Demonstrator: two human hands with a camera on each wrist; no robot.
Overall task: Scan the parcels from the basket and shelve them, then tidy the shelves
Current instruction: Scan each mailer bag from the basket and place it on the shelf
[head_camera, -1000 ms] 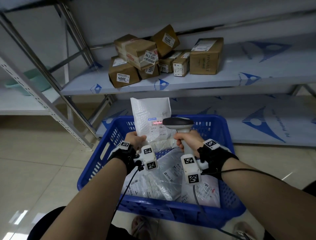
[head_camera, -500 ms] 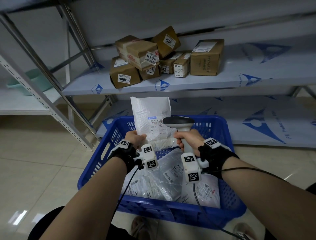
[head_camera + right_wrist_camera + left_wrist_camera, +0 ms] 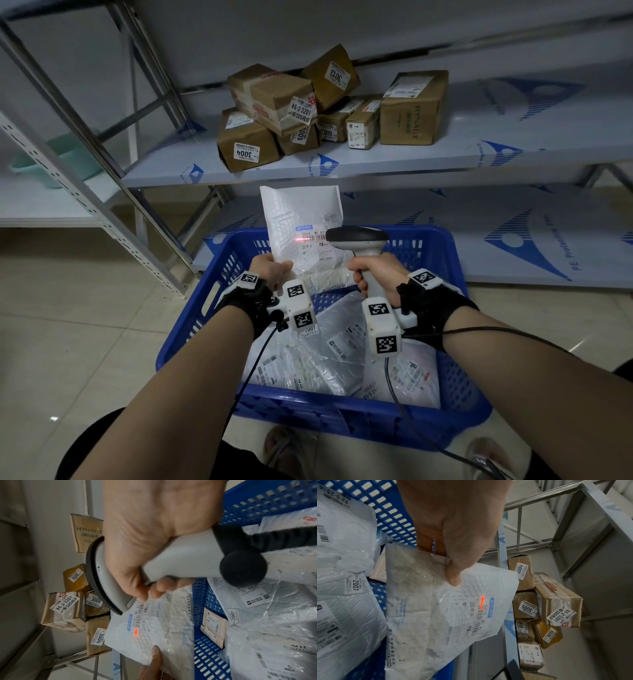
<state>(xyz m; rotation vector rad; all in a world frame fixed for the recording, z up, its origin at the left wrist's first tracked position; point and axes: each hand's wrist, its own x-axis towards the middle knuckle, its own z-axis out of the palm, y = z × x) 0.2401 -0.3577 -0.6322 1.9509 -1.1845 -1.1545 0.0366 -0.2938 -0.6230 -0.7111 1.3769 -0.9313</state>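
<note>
My left hand (image 3: pixel 272 270) pinches a white bubble mailer (image 3: pixel 301 219) by its lower left edge and holds it upright over the blue basket (image 3: pixel 455 387). In the left wrist view the thumb (image 3: pixel 453 577) presses on the mailer (image 3: pixel 436 615). My right hand (image 3: pixel 371 270) grips the handle of a grey barcode scanner (image 3: pixel 358 240) aimed at the mailer's label. A red scan line glows on the label (image 3: pixel 482 603), also seen from the right wrist (image 3: pixel 136 631). Several more plastic-wrapped parcels (image 3: pixel 329 356) lie in the basket.
Several brown cardboard boxes (image 3: pixel 270 102) with numbered stickers sit piled on the middle shelf (image 3: pixel 479 154), with bare shelf to their right. A lower shelf (image 3: pixel 513 240) stands behind the basket. A metal upright (image 3: pixel 85 202) slants at the left. A green basin (image 3: pixel 51 168) sits on the neighbouring shelf.
The red scan line went off half a second ago and is lit again on the label. Both hands, mailer and scanner have hardly moved.
</note>
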